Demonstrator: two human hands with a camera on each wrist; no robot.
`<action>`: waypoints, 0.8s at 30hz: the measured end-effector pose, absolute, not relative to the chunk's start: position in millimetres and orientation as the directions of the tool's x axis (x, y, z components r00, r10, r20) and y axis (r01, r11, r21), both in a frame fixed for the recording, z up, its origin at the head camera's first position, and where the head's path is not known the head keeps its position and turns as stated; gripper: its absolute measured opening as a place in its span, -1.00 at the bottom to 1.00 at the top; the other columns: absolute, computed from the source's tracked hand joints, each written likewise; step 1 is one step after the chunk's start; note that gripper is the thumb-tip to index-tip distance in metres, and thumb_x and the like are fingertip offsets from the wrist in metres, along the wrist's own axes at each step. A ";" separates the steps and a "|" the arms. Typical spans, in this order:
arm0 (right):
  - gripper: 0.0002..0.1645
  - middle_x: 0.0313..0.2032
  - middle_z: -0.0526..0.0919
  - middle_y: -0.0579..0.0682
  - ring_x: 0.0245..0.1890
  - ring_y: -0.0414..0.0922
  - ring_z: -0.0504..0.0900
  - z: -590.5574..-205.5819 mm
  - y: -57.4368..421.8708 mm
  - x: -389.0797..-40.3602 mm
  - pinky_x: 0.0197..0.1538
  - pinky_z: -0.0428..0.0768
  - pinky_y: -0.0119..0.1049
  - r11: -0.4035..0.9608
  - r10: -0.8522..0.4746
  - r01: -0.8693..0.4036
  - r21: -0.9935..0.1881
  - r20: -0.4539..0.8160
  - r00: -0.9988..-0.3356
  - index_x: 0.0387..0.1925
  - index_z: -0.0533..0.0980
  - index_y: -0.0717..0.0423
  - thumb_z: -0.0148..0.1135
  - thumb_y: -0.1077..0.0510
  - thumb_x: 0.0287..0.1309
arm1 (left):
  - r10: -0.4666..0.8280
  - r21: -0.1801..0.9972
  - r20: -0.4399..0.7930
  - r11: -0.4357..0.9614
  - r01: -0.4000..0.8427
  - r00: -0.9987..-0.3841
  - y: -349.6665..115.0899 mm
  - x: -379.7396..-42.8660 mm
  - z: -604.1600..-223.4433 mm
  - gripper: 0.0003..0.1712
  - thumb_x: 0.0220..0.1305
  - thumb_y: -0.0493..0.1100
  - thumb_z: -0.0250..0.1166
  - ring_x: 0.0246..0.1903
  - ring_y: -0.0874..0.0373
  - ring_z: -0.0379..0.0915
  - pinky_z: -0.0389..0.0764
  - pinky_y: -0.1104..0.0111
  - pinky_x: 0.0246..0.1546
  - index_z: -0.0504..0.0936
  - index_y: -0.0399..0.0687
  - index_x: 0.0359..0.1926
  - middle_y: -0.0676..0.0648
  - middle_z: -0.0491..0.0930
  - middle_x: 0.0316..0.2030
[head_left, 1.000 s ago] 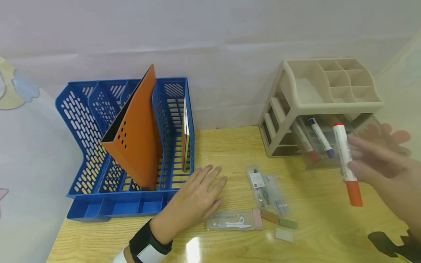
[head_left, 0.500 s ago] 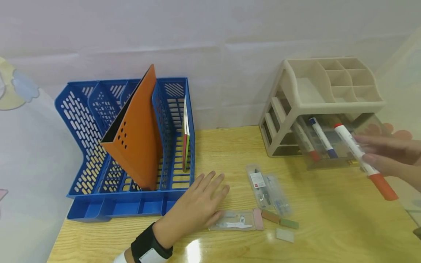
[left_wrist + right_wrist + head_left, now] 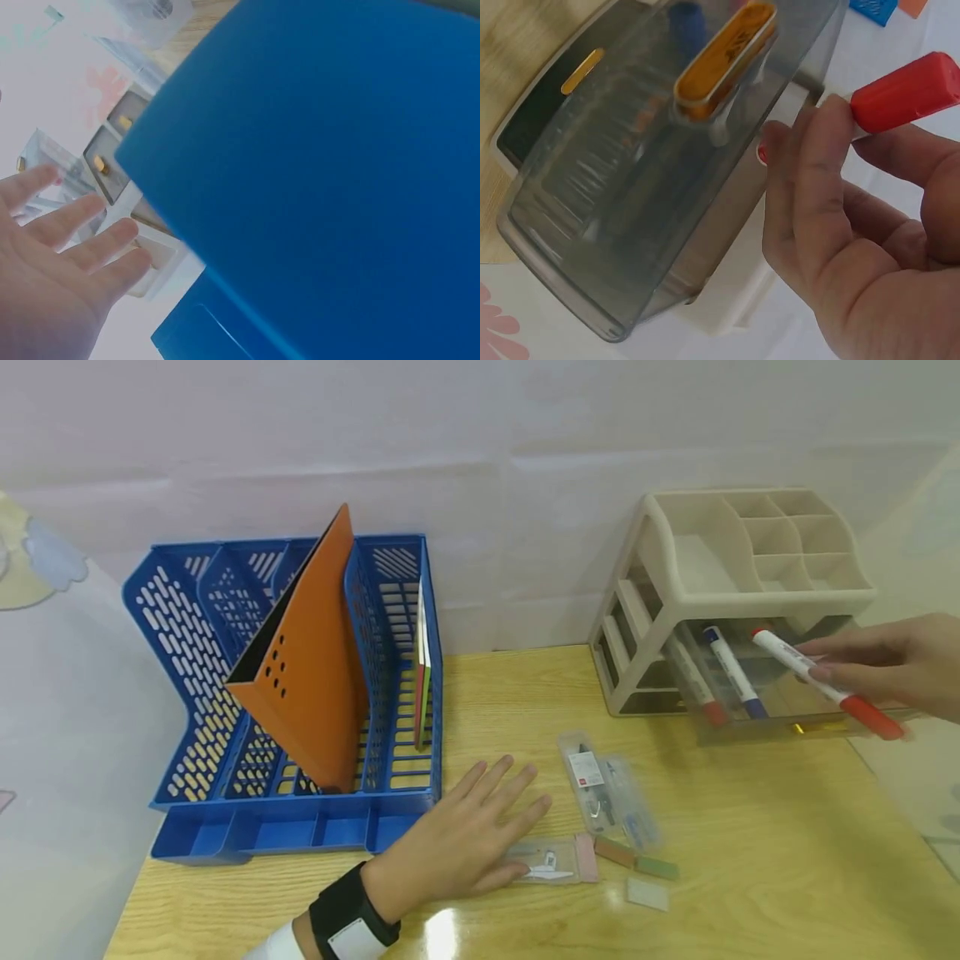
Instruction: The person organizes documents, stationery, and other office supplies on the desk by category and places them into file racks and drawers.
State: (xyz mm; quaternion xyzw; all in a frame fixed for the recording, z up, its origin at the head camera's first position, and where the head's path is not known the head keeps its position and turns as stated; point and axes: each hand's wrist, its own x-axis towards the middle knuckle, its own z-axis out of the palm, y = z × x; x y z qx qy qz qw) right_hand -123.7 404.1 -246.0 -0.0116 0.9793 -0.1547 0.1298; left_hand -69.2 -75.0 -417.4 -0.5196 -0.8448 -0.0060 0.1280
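My right hand (image 3: 892, 664) pinches a white marker (image 3: 802, 667) with a red cap between thumb and fingers. The marker slants over a pulled-out clear drawer (image 3: 742, 732) of the beige desk organizer (image 3: 757, 606). Inside that drawer lie a blue-capped marker (image 3: 735, 672) and a red-capped marker (image 3: 693, 681). In the right wrist view the red cap (image 3: 907, 91) points away from the drawer's gold handle (image 3: 726, 61). My left hand (image 3: 468, 839), fingers spread and holding nothing, is low over the table, its thumb overlapping a flat clear case (image 3: 551, 862) with a pink end.
A blue file rack (image 3: 247, 822) with an orange folder (image 3: 318, 668) and thin booklets (image 3: 423, 685) stands on the left. Two clear cases (image 3: 590, 785) lie mid-table. Small brown (image 3: 615, 852), green (image 3: 657, 868) and white (image 3: 647, 894) blocks lie nearer the front.
My right hand has shifted right and then up over the drawer with the marker, which now lies flatter. My left hand has slid slightly to the right.
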 end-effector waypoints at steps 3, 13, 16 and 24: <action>-0.36 -0.21 0.81 0.19 -0.31 -0.08 0.72 -241.9 402.8 -132.4 -0.37 0.69 -0.19 0.965 -0.097 -0.033 -0.259 -0.236 -0.967 0.29 0.50 0.32 0.27 -0.07 0.42 | 0.885 -0.136 0.223 0.444 0.886 -0.409 -75.1 -69.8 -417.9 -0.15 0.42 0.43 0.08 0.51 -0.25 0.19 0.31 -0.08 0.49 0.31 0.13 0.54 -0.23 0.21 0.55; -0.39 -0.09 0.75 0.39 -0.04 0.47 0.65 -254.4 400.3 -155.8 -0.08 0.57 0.44 0.978 -0.160 -0.130 -0.166 -0.182 -0.970 0.21 0.56 0.36 0.22 -0.09 0.45 | 0.889 -0.150 0.206 0.442 0.884 -0.409 -78.6 -67.4 -421.1 -0.18 0.43 0.42 0.06 0.50 -0.23 0.22 0.35 -0.04 0.48 0.32 0.13 0.54 -0.21 0.28 0.52; -0.47 -0.11 0.75 0.37 -0.15 0.33 0.73 -258.2 393.6 -158.7 -0.14 0.67 0.28 0.971 -0.190 -0.161 -0.178 -0.160 -0.969 0.15 0.56 0.40 0.27 0.01 0.41 | 0.888 -0.157 0.208 0.444 0.882 -0.410 -78.4 -67.2 -420.9 -0.19 0.44 0.41 0.07 0.49 -0.21 0.24 0.36 -0.03 0.47 0.33 0.13 0.53 -0.20 0.30 0.51; -0.39 -0.15 0.68 0.54 -0.33 0.14 0.79 -269.1 381.6 -161.5 -0.25 0.76 0.07 0.947 -0.196 -0.125 -0.297 -0.222 -0.955 0.14 0.39 0.68 0.33 0.20 0.34 | 0.875 -0.160 0.215 0.469 0.869 -0.433 -77.6 -68.2 -421.2 -0.18 0.44 0.41 0.07 0.49 -0.22 0.25 0.37 -0.03 0.46 0.33 0.12 0.53 -0.21 0.32 0.50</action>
